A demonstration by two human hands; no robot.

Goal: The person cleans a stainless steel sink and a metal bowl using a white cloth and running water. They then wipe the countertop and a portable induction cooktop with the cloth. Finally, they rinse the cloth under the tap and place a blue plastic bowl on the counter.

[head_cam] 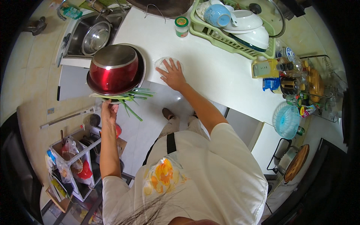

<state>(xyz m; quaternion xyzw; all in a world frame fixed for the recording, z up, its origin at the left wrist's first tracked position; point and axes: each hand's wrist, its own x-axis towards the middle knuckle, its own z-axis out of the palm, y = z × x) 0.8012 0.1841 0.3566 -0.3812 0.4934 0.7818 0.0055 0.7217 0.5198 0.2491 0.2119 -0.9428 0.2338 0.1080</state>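
Observation:
My left hand (pixel 109 111) grips the near edge of a stack at the counter's left end. The stack has a red metal pot (pixel 112 73) with its steel base upward, and a dark pan (pixel 142 60) with a pale rim beneath it. Green onions (pixel 126 97) stick out at the stack's near side, just above my fingers. My right hand (pixel 173 73) lies flat, fingers spread, on a white cloth (pixel 162 62) on the white countertop (pixel 197 67). Whether its fingers grip the cloth cannot be told.
A steel sink (pixel 77 36) holding a metal bowl (pixel 96 38) is at upper left. A green-lidded jar (pixel 181 26) stands near a green dish rack (pixel 219 40) with bowls. Bottles (pixel 289 84) and a blue basket (pixel 287 121) are at right. A storage rack (pixel 74 159) stands lower left.

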